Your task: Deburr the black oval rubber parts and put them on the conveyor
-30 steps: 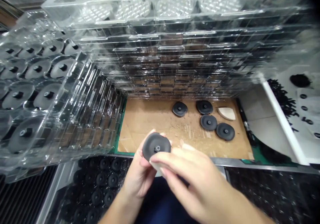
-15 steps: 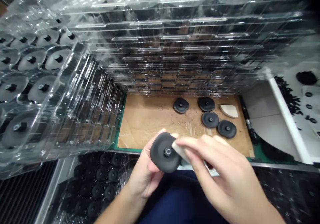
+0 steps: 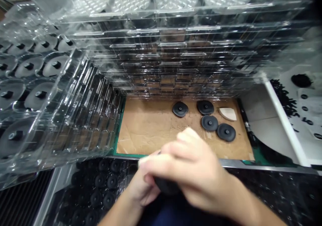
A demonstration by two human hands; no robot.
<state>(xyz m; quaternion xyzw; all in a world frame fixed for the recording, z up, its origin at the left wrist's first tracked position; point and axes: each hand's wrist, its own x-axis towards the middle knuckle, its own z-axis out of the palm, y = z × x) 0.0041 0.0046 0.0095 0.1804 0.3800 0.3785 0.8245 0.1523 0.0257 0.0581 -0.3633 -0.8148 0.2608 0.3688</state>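
My left hand (image 3: 142, 190) holds a black round rubber disc (image 3: 167, 185) just below the table's front edge; only the disc's lower rim shows. My right hand (image 3: 191, 172) lies over the disc with fingers curled across it, hiding its top and the pale piece seen between those fingers earlier. Both hands are closed around the disc. On the brown cardboard mat (image 3: 148, 128) behind lie several more black discs, among them the disc (image 3: 180, 109) and the disc (image 3: 226, 132), beside a white wedge-shaped pad (image 3: 227, 114).
Stacks of clear plastic trays (image 3: 171, 48) wall the back, and another stack (image 3: 47, 95) holding black discs stands at the left. A tray of black discs (image 3: 100, 189) sits low on the left. A white bin (image 3: 284, 118) with black parts is at the right.
The disc has dropped lower and toward me. My right hand has swung left over it, covering the disc's face and the pale piece that showed before.
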